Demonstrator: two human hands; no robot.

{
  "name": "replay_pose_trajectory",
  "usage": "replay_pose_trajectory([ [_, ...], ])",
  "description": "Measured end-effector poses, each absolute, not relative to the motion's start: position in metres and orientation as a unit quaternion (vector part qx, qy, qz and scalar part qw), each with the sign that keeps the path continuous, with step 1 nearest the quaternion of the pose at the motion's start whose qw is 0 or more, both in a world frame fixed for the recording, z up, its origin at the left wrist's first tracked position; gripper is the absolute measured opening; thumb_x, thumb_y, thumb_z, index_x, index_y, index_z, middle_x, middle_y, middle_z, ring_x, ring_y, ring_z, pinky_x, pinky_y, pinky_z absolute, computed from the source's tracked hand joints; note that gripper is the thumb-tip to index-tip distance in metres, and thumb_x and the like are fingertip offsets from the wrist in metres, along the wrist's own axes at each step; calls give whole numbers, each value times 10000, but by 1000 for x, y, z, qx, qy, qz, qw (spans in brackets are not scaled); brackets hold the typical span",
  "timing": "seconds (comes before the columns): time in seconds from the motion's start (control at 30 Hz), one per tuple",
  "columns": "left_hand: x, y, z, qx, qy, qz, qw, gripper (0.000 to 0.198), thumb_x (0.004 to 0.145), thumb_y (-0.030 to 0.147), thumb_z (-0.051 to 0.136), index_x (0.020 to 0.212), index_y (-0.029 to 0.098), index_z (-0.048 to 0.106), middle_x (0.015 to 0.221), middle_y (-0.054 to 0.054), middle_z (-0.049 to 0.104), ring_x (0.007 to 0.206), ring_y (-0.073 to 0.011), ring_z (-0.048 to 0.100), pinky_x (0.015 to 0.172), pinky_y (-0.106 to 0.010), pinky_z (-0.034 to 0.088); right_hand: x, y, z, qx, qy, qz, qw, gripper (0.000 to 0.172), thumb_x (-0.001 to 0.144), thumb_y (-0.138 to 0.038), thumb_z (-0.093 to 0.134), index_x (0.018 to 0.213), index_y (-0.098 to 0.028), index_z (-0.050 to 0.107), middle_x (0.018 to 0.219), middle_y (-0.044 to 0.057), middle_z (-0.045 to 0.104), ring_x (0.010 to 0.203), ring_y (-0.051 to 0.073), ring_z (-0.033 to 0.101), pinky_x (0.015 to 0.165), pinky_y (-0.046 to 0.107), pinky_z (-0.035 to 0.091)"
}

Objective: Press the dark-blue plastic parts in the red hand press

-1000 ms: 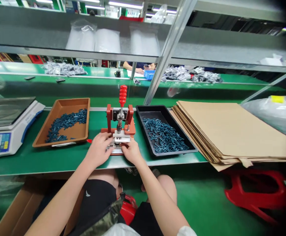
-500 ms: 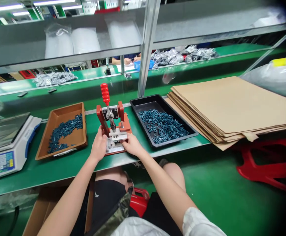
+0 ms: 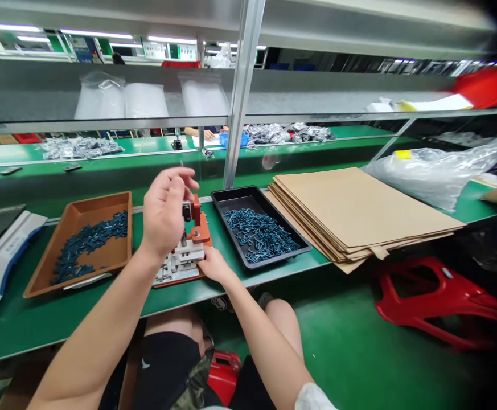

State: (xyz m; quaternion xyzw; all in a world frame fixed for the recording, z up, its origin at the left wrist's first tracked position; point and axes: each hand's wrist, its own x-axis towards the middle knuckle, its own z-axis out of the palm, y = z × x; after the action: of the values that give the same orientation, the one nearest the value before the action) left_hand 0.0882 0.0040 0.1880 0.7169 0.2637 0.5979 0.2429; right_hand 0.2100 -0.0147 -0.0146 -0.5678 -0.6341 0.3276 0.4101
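The left hand [image 3: 165, 210] is raised, grip unclear; the right hand [image 3: 214, 266] lies open on the hand press [image 3: 200, 234]. It looks heavy and stiff: hold its base [image 3: 180, 279].

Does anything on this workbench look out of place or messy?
The stack of cardboard sheets looks a bit untidy: its layers are fanned out instead of squared up, and a loose flap pokes out along the front edge.

L hand [image 3: 165, 210] up by red press [image 3: 200, 228]
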Motion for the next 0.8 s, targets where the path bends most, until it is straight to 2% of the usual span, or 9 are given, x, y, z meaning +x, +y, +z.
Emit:
replay_pose_trajectory([
  [0.07,90,-12,178,718,240,619,208,354,1026,419,413,929,199,672,837,-43,644,774,-145,626,744,-294,533,211,-14,-12,-560,-638,343,403,321,759,-32,556,938,-193,766,1014,29,784,992,234,716,885,294,531],
  [0.1,89,-17,170,713,229,636,186,329,1023,398,429,903,201,663,823,-38,624,777,-145,607,752,-298,520,211,-14,-11,-555,-637,353,402,343,754,-21,547,956,-191,767,1024,28,784,1000,231,716,894,293,530],
  [0.2,86,-21,143,699,201,676,121,244,994,417,473,1039,223,615,944,-47,597,863,-170,587,832,-347,504,213,-14,-7,-546,-627,371,413,347,765,-26,556,997,-182,761,1069,33,777,1043,238,706,926,302,525],
  [0.3,90,-13,128,709,218,667,60,289,984,455,453,1146,233,541,1057,-63,557,958,-199,572,919,-401,482,213,-15,-4,-539,-626,376,421,346,759,-14,556,991,-177,755,1071,27,775,1047,241,699,937,304,520],
  [0.57,109,-16,120,666,268,696,-14,258,1010,440,379,1063,217,497,1006,-50,502,969,-202,563,909,-411,470,213,-14,-5,-559,-626,355,412,309,730,-47,620,963,-197,758,1026,30,781,1000,257,702,883,286,526],
  [0.67,103,-1,136,684,273,676,16,285,1031,445,361,1055,206,514,971,-40,528,864,-163,585,837,-364,482,213,-12,-8,-558,-629,347,414,289,758,-44,574,928,-187,757,1020,42,782,980,237,707,875,274,518],
  [0.8,97,45,176,741,282,587,163,344,1044,482,335,1114,214,539,862,-17,585,688,-113,588,686,-285,486,210,-14,-11,-583,-626,317,410,228,848,-104,521,860,-159,743,956,73,780,937,234,709,823,272,511],
])
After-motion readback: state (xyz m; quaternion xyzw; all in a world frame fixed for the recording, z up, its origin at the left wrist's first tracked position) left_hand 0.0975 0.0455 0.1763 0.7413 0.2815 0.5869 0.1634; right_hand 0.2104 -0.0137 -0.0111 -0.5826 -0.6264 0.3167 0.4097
